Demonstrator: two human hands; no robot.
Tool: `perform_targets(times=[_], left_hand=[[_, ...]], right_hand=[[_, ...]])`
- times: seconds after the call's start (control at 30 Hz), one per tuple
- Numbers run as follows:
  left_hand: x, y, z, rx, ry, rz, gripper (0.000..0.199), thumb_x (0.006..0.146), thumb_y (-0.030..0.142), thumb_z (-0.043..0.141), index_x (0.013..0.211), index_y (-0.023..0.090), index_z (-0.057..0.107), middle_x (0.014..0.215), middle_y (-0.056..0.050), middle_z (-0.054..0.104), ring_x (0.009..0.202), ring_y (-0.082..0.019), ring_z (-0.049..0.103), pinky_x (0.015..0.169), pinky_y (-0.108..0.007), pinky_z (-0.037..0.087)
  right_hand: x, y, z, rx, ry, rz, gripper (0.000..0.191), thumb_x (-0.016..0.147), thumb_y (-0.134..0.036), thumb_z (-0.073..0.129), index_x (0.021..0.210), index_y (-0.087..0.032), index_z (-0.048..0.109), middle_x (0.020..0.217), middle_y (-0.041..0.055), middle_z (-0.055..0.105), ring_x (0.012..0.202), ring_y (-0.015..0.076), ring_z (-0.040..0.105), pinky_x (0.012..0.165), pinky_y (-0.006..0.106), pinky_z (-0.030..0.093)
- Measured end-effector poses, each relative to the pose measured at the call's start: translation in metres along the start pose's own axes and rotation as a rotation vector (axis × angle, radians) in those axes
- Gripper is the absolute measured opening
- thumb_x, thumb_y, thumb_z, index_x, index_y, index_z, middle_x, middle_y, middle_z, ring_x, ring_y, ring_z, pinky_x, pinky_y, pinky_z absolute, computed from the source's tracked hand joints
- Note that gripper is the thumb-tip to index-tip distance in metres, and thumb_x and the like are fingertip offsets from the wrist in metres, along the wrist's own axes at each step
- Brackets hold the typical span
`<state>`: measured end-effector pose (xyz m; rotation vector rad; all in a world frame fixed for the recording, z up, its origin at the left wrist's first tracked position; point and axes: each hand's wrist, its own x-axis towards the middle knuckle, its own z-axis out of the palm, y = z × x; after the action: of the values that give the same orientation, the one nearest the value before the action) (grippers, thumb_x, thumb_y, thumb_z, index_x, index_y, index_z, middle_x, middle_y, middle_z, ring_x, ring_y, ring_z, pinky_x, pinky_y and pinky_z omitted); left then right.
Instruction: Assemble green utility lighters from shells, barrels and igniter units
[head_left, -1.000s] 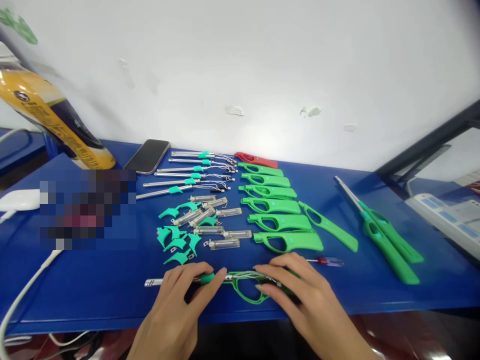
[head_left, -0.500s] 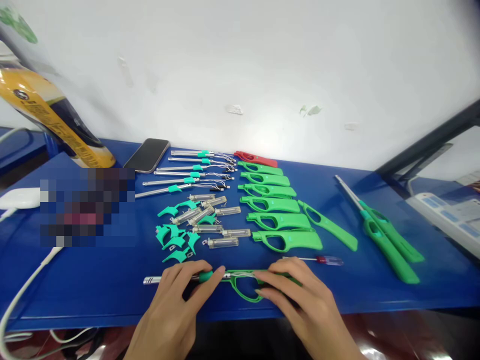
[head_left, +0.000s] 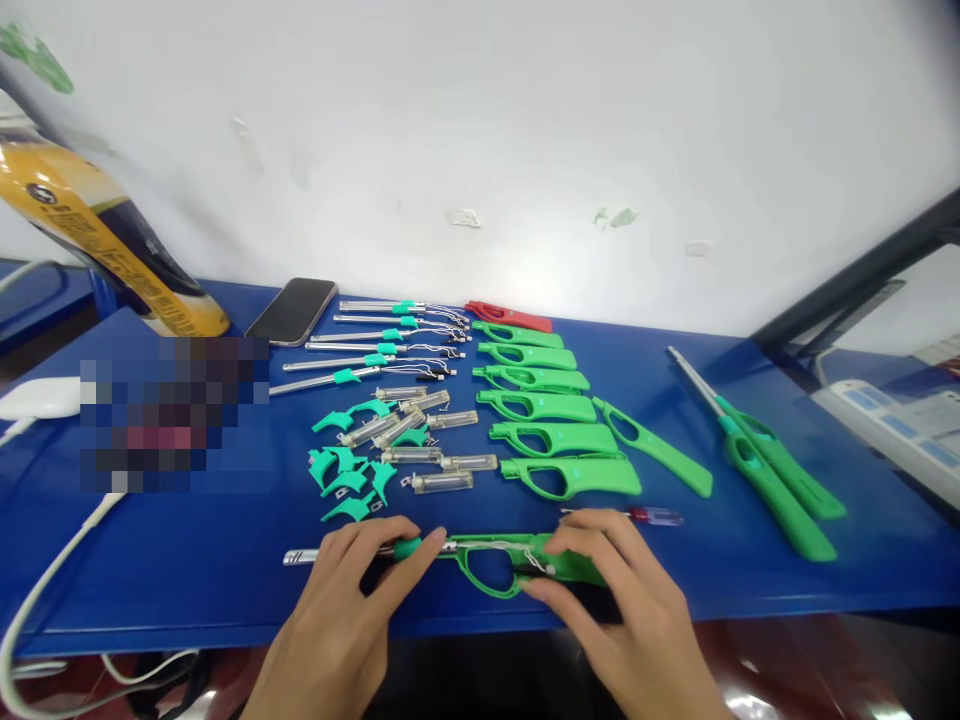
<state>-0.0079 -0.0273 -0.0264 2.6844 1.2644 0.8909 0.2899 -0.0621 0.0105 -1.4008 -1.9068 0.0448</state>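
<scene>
Pinching the metal tube (head_left: 301, 557) near its green collar (head_left: 407, 548), the left hand (head_left: 424, 535) has thumb and fingertips closed on it at the narrow end of the open green handle (head_left: 581, 568). The right hand (head_left: 541, 566) is curled over the handle's wide end, clamped across it, thumb on the near edge and fingers on the far one. The handle lies at the near edge of the blue tabletop (head_left: 187, 585), with white wires (head_left: 499, 546) and a small black plug (head_left: 531, 571) along it.

The handle is probably light, fairly stiff plastic, a bit slick; its thick outer edges look the safest hold, the thin finger loop the weakest. The tube should be rigid and smooth, best held at the collar. The wires look fine and springy, easily pinched or pulled loose, so the plug seems the better grip.

Just beyond the handle's wide end lies a screwdriver (head_left: 654, 516). Farther beyond the handle's loop are clear tanks (head_left: 442, 483) and a column of green shells (head_left: 570, 478); beyond its narrow end, teal triggers (head_left: 349, 508), then spare rods (head_left: 375, 343).
</scene>
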Motion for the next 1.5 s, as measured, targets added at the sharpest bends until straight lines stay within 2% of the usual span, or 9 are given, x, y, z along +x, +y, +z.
perform_targets(times=[0.13, 0.4, 0.67, 0.97, 1.07, 1.17, 1.23, 1.33, 1.5], left_hand=[[-0.001, 0.002, 0.001, 0.016, 0.017, -0.028, 0.076, 0.106, -0.011, 0.044, 0.156, 0.04, 0.072, 0.132, -0.005, 0.077, 0.118, -0.018, 0.076, 0.106, -0.033, 0.064], [0.0, 0.003, 0.003, 0.014, 0.049, -0.028, 0.076, 0.105, -0.013, 0.043, 0.152, 0.039, 0.073, 0.13, -0.004, 0.075, 0.113, -0.015, 0.075, 0.101, -0.03, 0.063], [-0.001, -0.004, 0.004, 0.004, 0.053, -0.019, 0.074, 0.105, -0.007, 0.048, 0.155, 0.043, 0.073, 0.13, -0.002, 0.08, 0.113, -0.017, 0.08, 0.1, -0.029, 0.066], [0.0, 0.01, 0.005, -0.045, 0.128, -0.069, 0.046, 0.12, 0.015, 0.053, 0.163, 0.029, 0.062, 0.14, -0.004, 0.077, 0.127, -0.014, 0.078, 0.11, -0.02, 0.062], [0.004, 0.008, -0.006, -0.001, 0.228, -0.1, 0.041, 0.118, 0.013, 0.055, 0.153, 0.029, 0.068, 0.14, -0.004, 0.077, 0.126, -0.014, 0.078, 0.112, -0.022, 0.06], [0.013, -0.006, -0.025, 0.103, 0.316, -0.153, 0.029, 0.117, 0.016, 0.059, 0.134, 0.031, 0.076, 0.122, -0.001, 0.081, 0.111, -0.017, 0.08, 0.104, -0.028, 0.062], [0.021, -0.017, -0.038, 0.151, 0.29, -0.181, 0.021, 0.118, 0.027, 0.061, 0.122, 0.032, 0.081, 0.114, 0.0, 0.084, 0.103, -0.02, 0.081, 0.091, -0.032, 0.063], [0.029, -0.029, -0.048, 0.19, 0.211, -0.191, 0.031, 0.119, 0.043, 0.058, 0.108, 0.032, 0.085, 0.103, 0.002, 0.087, 0.088, -0.021, 0.081, 0.078, -0.035, 0.06], [0.036, -0.033, -0.042, 0.236, 0.129, -0.222, 0.042, 0.119, 0.046, 0.053, 0.102, 0.029, 0.087, 0.098, 0.0, 0.089, 0.083, -0.024, 0.084, 0.076, -0.038, 0.06]], right_hand=[[-0.002, 0.007, -0.003, 0.021, 0.001, -0.04, 0.02, 0.12, -0.04, 0.067, 0.11, -0.029, 0.079, 0.105, 0.0028, 0.081, 0.094, 0.0188, 0.082, 0.084, 0.03, 0.068], [-0.006, 0.012, 0.0, 0.089, 0.005, -0.072, 0.016, 0.118, -0.022, 0.068, 0.114, -0.028, 0.083, 0.106, 0.0008, 0.084, 0.097, 0.0171, 0.08, 0.09, 0.03, 0.067], [-0.007, 0.019, 0.002, 0.152, -0.003, -0.115, 0.016, 0.116, -0.021, 0.07, 0.116, -0.027, 0.084, 0.105, 0.0026, 0.084, 0.098, 0.0195, 0.08, 0.088, 0.033, 0.069], [-0.004, 0.031, 0.003, 0.149, 0.017, -0.196, 0.015, 0.116, -0.023, 0.07, 0.115, -0.029, 0.085, 0.102, 0.0013, 0.085, 0.094, 0.0175, 0.082, 0.089, 0.028, 0.071], [-0.006, 0.036, 0.005, 0.148, -0.011, -0.216, 0.015, 0.114, -0.02, 0.073, 0.118, -0.029, 0.084, 0.105, 0.0012, 0.085, 0.096, 0.0179, 0.083, 0.09, 0.027, 0.071], [-0.01, 0.041, 0.007, 0.169, -0.02, -0.236, 0.018, 0.111, -0.017, 0.075, 0.121, -0.029, 0.083, 0.105, 0.0017, 0.085, 0.097, 0.0186, 0.083, 0.089, 0.026, 0.071], [-0.011, 0.043, 0.009, 0.173, -0.027, -0.233, 0.018, 0.111, -0.016, 0.075, 0.121, -0.029, 0.083, 0.106, 0.0024, 0.085, 0.097, 0.0193, 0.083, 0.088, 0.027, 0.072], [-0.012, 0.044, 0.011, 0.17, -0.031, -0.227, 0.017, 0.113, -0.018, 0.074, 0.12, -0.03, 0.083, 0.106, 0.0028, 0.085, 0.096, 0.02, 0.084, 0.088, 0.028, 0.072], [-0.011, 0.044, 0.01, 0.16, -0.023, -0.252, 0.015, 0.115, -0.021, 0.072, 0.121, -0.029, 0.082, 0.107, 0.0018, 0.085, 0.098, 0.018, 0.084, 0.091, 0.025, 0.07]])
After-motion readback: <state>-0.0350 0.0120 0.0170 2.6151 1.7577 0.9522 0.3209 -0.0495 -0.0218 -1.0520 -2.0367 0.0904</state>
